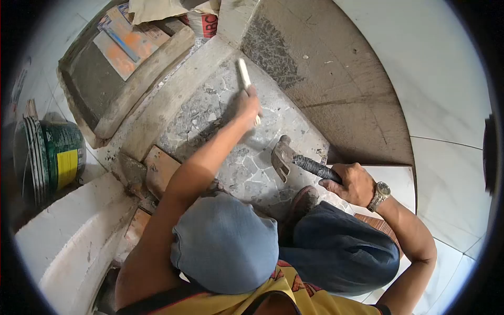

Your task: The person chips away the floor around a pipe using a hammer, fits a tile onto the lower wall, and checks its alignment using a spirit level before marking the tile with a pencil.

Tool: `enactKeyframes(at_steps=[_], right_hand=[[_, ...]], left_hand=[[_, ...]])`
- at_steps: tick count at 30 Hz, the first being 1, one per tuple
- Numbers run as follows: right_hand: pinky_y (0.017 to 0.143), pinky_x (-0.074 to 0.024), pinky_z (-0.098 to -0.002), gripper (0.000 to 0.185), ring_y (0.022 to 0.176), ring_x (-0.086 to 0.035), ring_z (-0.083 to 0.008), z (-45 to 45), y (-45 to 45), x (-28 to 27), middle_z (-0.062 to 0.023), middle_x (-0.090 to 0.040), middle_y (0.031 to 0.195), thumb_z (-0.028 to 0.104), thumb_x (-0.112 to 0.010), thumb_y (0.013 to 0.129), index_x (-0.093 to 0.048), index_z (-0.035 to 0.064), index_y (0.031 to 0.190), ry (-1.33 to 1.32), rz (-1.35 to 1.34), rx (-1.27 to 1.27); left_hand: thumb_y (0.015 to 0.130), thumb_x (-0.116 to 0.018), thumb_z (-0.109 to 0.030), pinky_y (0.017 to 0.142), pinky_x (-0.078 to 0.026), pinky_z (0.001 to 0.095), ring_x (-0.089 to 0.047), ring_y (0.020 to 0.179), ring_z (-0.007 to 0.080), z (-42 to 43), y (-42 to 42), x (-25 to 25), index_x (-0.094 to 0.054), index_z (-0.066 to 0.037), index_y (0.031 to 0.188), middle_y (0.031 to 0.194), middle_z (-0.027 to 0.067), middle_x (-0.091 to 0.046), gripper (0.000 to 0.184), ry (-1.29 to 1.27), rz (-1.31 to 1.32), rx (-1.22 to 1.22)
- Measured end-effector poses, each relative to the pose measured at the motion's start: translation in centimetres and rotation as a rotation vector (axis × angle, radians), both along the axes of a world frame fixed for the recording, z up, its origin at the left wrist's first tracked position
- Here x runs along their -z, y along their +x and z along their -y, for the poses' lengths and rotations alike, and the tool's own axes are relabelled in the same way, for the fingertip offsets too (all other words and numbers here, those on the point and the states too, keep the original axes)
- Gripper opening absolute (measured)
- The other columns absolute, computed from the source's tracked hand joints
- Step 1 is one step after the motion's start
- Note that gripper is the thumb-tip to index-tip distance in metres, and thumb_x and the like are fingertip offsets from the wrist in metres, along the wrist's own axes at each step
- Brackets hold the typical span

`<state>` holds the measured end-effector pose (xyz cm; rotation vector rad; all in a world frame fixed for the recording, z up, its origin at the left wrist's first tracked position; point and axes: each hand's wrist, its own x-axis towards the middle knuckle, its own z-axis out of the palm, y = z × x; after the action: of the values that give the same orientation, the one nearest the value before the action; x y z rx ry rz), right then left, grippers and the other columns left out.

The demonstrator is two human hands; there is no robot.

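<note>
My left hand (248, 106) is closed around a pale, narrow stick-like piece (243, 72), held low over the rough grey mosaic floor (252, 176). One end sticks out beyond my fingers and a short end shows below them; its exact kind I cannot make out. In my right hand (350, 185) is a claw hammer (283, 157), gripped by its black-wrapped handle. The hammer's head hangs over the broken-tile surface, apart from the stick. Whether either tool touches the floor is unclear.
A wooden-sided trough (142, 86) holds grey material and an orange-stained board. A green bucket (64, 152) stands at the left. Behind is a cement-smeared wall (336, 84), with a white tiled wall (446, 173) on the right. My bent knees take up the foreground.
</note>
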<state>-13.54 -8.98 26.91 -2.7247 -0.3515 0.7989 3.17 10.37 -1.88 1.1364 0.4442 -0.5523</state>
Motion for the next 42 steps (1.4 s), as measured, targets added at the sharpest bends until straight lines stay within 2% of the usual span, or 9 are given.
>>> enactKeyframes(at_steps=[5,8,13,15,21,24,27,34,42], right_hand=[[0.058,-0.051,-0.0477,0.049,0.063,-0.065,-0.0428,2.7,-0.6,0.4,-0.0234,-0.06,0.061,0.046,-0.071,0.089,-0.062,-0.0007,0.077,-0.009,-0.079,-0.023],[0.056,-0.0486,-0.0467,0.047,0.056,-0.061,-0.0417,5.9,-3.7,4.2,-0.0213,-0.057,0.057,0.045,-0.071,0.09,-0.062,0.0009,0.075,0.033,-0.018,-0.009],[0.067,-0.0524,-0.0461,0.036,0.072,-0.069,-0.0349,9.6,-14.0,9.5,-0.0223,-0.069,0.075,0.037,-0.072,0.089,-0.069,0.0005,0.093,-0.022,-0.124,0.503],[0.077,-0.0547,-0.0451,0.027,0.082,-0.071,-0.0346,9.7,-18.9,10.8,-0.0215,-0.073,0.085,0.029,-0.07,0.089,-0.071,0.0027,0.094,-0.026,-0.321,0.983],[0.078,-0.0535,-0.0472,0.03,0.084,-0.068,-0.042,8.3,-37.3,13.9,-0.0286,-0.068,0.087,0.03,-0.067,0.09,-0.067,-0.0001,0.088,-0.223,-0.08,1.212],[0.079,-0.0526,-0.0502,0.033,0.086,-0.066,-0.0463,6.7,-42.3,16.7,-0.0308,-0.067,0.089,0.032,-0.064,0.092,-0.064,-0.0012,0.09,-0.251,0.016,1.508],[0.073,-0.0526,-0.0522,0.037,0.083,-0.065,-0.0493,7.1,-45.5,20.8,-0.0323,-0.065,0.084,0.034,-0.064,0.092,-0.062,-0.002,0.095,-0.299,0.146,1.71],[0.071,-0.0536,-0.0535,0.035,0.082,-0.066,-0.0489,7.8,-47.7,21.3,-0.0328,-0.066,0.086,0.034,-0.063,0.093,-0.062,-0.0007,0.1,-0.312,-0.089,1.59],[0.082,-0.0498,-0.0503,0.026,0.101,-0.059,-0.0419,21.6,-40.0,25.7,-0.025,-0.063,0.105,0.025,-0.061,0.093,-0.063,0.0041,0.109,-0.614,0.606,1.268]], left_hand=[[0.108,-0.042,-0.041,0.044,-0.039,0.0308,-0.039,0.047,0.0126,-0.5,0.9,-0.7,-0.045,-0.011,0.089,0.063,-0.0022,-0.039,0.035,0.079,0.054,-0.209],[0.106,-0.048,-0.039,0.047,-0.04,0.0301,-0.041,0.051,0.0118,-1.1,-0.3,-0.9,-0.047,-0.011,0.09,0.068,-0.0017,-0.041,0.032,-0.021,-0.032,0.069],[0.102,-0.054,-0.043,0.058,-0.043,0.0272,-0.049,0.067,0.0111,-4.7,-9.6,-5.7,-0.056,-0.008,0.106,0.084,0.0012,-0.051,0.035,-0.143,-0.131,0.362],[0.103,-0.054,-0.036,0.046,-0.037,0.0233,-0.044,0.052,0.0067,-4.4,-13.1,-7.8,-0.056,-0.009,0.121,0.071,-0.0033,-0.048,0.033,0.281,-0.081,0.253],[0.107,-0.046,-0.036,0.049,-0.037,0.0253,-0.042,0.056,0.0075,-7.9,-16.9,-7.7,-0.055,-0.01,0.106,0.073,-0.0017,-0.048,0.027,0.505,0.011,0.479],[0.107,-0.045,-0.037,0.076,-0.041,0.0331,-0.049,0.083,0.0177,-6.9,-14.9,-9.2,-0.054,-0.002,0.119,0.093,0.0073,-0.054,0.038,0.546,0.132,0.818],[0.106,-0.046,-0.032,0.068,-0.04,0.0298,-0.047,0.075,0.014,-3.6,-13.6,-9.8,-0.053,-0.005,0.108,0.086,0.0038,-0.05,0.029,0.487,0.213,1.031],[0.101,-0.051,-0.028,0.073,-0.04,0.0297,-0.044,0.081,0.0131,-2.6,-14.2,-6.7,-0.054,-0.001,0.116,0.089,0.0028,-0.05,0.031,0.506,0.485,1.285],[0.1,-0.058,-0.025,0.096,-0.043,0.0351,-0.055,0.107,0.0215,-1.4,-16.9,-6.6,-0.053,0.0,0.134,0.117,0.0114,-0.059,0.042,0.416,0.535,1.277]])
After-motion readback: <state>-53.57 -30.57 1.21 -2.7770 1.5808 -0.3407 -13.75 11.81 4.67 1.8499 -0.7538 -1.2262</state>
